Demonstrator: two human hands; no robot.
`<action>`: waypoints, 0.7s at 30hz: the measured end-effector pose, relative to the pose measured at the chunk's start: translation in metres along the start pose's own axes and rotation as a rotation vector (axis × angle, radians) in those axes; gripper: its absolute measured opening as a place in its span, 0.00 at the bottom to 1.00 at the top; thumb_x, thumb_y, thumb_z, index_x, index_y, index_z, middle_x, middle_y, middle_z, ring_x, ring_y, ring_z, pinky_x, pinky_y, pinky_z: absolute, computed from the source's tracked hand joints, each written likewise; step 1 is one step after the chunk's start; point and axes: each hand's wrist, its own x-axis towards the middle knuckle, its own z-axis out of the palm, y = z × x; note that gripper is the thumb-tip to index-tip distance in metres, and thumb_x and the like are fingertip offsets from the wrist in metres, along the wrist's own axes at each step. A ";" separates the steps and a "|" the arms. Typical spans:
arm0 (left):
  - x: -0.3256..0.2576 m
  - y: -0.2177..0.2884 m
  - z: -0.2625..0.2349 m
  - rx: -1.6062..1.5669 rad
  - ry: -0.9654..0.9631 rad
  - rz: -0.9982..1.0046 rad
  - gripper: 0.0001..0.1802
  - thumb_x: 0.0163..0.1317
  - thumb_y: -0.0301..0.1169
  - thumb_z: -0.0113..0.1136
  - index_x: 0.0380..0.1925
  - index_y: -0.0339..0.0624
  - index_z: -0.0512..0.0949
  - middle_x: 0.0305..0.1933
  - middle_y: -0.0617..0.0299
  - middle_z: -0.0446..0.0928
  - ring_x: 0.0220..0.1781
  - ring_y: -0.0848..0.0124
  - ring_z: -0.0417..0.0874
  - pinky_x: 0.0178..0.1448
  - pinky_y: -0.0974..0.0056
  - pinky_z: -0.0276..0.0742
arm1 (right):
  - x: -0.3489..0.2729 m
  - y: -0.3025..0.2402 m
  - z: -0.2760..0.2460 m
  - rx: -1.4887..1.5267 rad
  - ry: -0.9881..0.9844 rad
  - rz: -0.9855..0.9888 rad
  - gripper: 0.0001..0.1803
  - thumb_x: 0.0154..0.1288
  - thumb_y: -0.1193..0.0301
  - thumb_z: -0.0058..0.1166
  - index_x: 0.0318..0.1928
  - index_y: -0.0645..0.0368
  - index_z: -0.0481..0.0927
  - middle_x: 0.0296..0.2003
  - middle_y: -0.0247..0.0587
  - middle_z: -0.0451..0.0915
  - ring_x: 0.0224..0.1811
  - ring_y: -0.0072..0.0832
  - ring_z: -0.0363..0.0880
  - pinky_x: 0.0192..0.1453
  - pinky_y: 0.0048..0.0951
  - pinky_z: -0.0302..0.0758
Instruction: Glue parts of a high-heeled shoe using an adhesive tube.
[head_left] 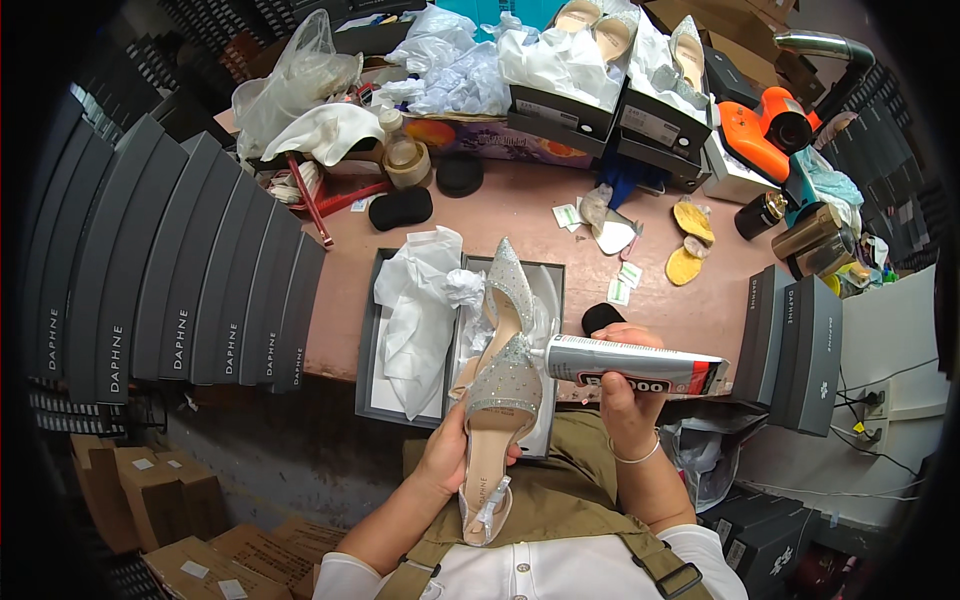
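A sparkly silver pointed-toe slingback shoe (505, 383), studded with small stones, is in my left hand (447, 455), fingers wrapped round its sole and side, toe pointing away from me. My right hand (630, 405) is closed on a glue tube (665, 372), silver with black and red. The tube lies level, its thin nozzle at or very near the shoe's toe; I cannot tell if they touch. Just beyond, a matching shoe (507, 285) rests in an open dark grey shoebox (372, 405) lined with white tissue paper (415, 330).
Dark shoeboxes (190, 270) stand in a row at left, with two more (790, 345) at right. At the back are open boxes of shoes (575, 125), tape rolls (405, 162) and an orange tool (765, 140). Yellow pads (685, 265) and black pads (402, 208) lie on the table.
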 end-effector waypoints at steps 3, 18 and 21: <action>0.000 0.000 0.000 -0.007 -0.014 -0.007 0.34 0.69 0.54 0.30 0.52 0.33 0.69 0.38 0.48 0.79 0.32 0.59 0.83 0.35 0.59 0.82 | 0.000 -0.001 0.001 0.017 0.002 0.012 0.19 0.56 0.71 0.60 0.45 0.65 0.70 0.41 0.47 0.73 0.45 0.32 0.74 0.51 0.31 0.72; 0.001 0.000 0.000 0.017 -0.003 -0.005 0.33 0.70 0.53 0.29 0.53 0.33 0.68 0.39 0.48 0.78 0.32 0.59 0.83 0.34 0.59 0.82 | 0.000 0.000 0.000 0.002 0.004 0.026 0.19 0.56 0.72 0.60 0.45 0.65 0.69 0.40 0.46 0.73 0.45 0.31 0.73 0.52 0.31 0.71; 0.001 -0.001 -0.001 0.015 -0.014 -0.005 0.33 0.70 0.53 0.29 0.53 0.34 0.68 0.39 0.48 0.78 0.32 0.59 0.83 0.34 0.60 0.82 | -0.001 0.001 -0.001 0.009 0.000 0.033 0.19 0.56 0.72 0.60 0.45 0.65 0.69 0.41 0.46 0.73 0.45 0.31 0.73 0.52 0.31 0.71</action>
